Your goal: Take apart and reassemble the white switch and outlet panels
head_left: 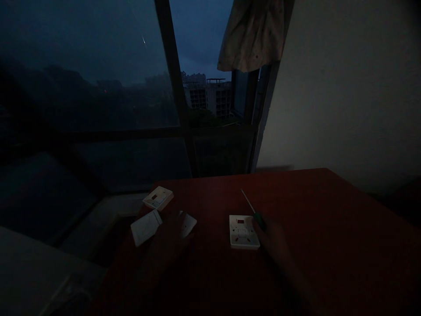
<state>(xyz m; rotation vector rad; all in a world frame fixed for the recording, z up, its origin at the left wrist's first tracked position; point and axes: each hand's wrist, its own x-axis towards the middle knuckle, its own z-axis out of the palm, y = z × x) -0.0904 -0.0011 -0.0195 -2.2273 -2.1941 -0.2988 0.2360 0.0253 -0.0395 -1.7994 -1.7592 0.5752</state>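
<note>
Pale, squarish plates point(244, 235) on a reddish table point(312, 215).

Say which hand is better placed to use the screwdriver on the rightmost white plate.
Likely the right hand: it holds the screwdriver beside that plate; the left hand is among the other white pieces.

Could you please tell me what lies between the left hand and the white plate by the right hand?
In the head view, a white piece pokes past the left hand; then bare red tabletop runs to the white plate.

Dim bluish light from the window point(131, 94)
</note>
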